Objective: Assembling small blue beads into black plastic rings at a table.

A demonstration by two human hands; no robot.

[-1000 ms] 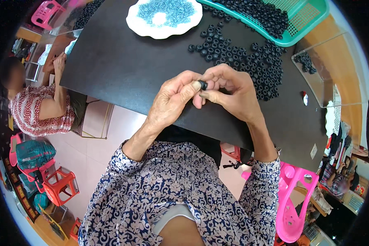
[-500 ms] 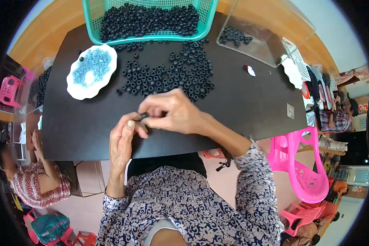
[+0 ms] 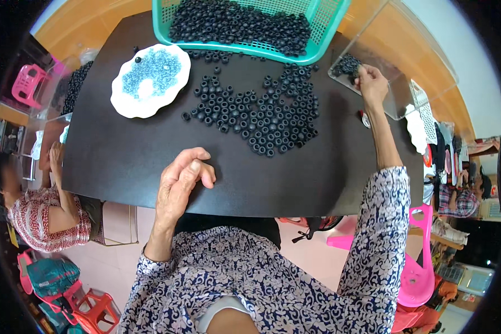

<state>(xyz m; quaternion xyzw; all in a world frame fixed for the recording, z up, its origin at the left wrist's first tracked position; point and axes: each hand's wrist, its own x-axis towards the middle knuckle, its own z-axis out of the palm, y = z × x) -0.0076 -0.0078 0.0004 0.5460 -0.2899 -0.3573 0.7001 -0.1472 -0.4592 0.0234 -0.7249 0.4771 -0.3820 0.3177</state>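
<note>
No longer together over a small black bead, as half a second ago. Now well apart, with the right hand stretched out to the clear box and the left hand alone above the near part of the tabletop. Right fingers bunched at the small heap of black beads in the box; cannot tell whether gripping one, letting one go or only touching. Left fingers loosely curled, with nothing visible between.

Judging by this, two-handed handling broken off for the moment; probably a drop-off or a pick-up at the box, impossible to say which.

Loose black beads spread across the middle of the tabletop, apart from both hands, just in front of a green basket with many more inside. Left of these, a white plate with pale blue bits on it, plus one dark bead near its rim.
</note>
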